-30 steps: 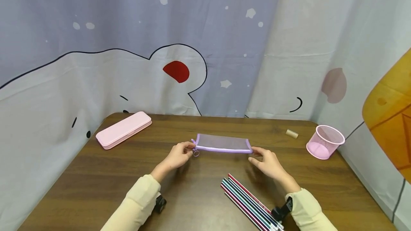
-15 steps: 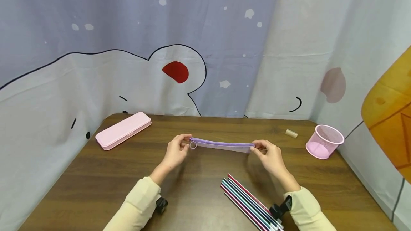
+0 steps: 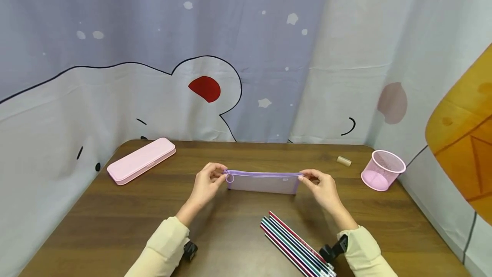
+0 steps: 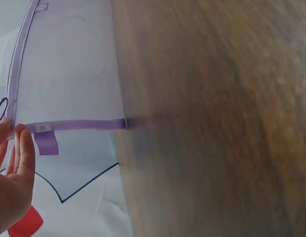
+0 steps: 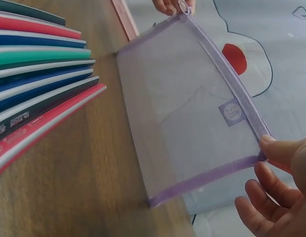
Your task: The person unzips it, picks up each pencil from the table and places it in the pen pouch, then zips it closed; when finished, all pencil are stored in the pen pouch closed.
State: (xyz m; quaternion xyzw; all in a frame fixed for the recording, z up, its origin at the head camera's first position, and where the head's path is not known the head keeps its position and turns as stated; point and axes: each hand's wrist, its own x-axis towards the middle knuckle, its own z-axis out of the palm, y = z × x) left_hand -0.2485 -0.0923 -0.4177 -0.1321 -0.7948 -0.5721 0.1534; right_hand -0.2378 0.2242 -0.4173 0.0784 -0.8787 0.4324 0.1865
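Note:
A see-through mesh zip pouch (image 3: pixel 263 184) with purple trim is held on edge, zipper side up, between both hands. My left hand (image 3: pixel 205 185) pinches its upper left corner, beside the ring on the zipper pull (image 3: pixel 229 178). At the opposite upper corner, my right hand (image 3: pixel 321 186) pinches the zipper end between thumb and forefinger. In the left wrist view, a small purple tab (image 4: pixel 48 142) sticks out from the pouch's side seam. The right wrist view shows a square label (image 5: pixel 233 112) below the zipper and no contents behind the mesh.
Several striped pencils (image 3: pixel 294 243) lie bunched in front of the right forearm. A pink pencil case (image 3: pixel 141 160) rests at the back left of the wooden table (image 3: pixel 115 225). At the right stand a pink mesh pen cup (image 3: pixel 383 170) and a small beige cylinder (image 3: pixel 344 161). A curtain hangs behind.
Both hands lifted the pouch and tipped it from lying back to standing on edge, its mesh side now facing the head camera. The head view shifted slightly.

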